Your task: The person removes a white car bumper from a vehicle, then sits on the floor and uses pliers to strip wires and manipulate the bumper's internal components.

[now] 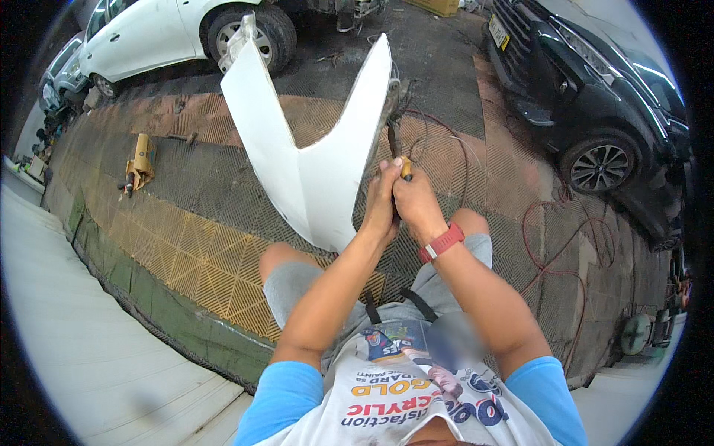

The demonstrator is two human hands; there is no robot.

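Note:
A white car fender (327, 160) stands before me, its deep wheel-arch cut-out facing away and its right edge beside my hands. My right hand (418, 201) is closed around a tool with a yellow-and-black handle (406, 169); its kind cannot be made out. My left hand (381, 199) is closed too, pressed against the right hand at the fender's right edge, with its thumb near the yellow handle. What its fingers hold is hidden. Dark parts (393, 119) show along the panel's inner edge, just beyond both hands.
A white car (152, 37) stands at the far left, a black car (595, 82) at the right. Red hose (547, 271) loops over the ribbed floor mats (216, 260). A yellow box (141, 160) with a tool beside it and a hammer-like tool (181, 137) lie at left.

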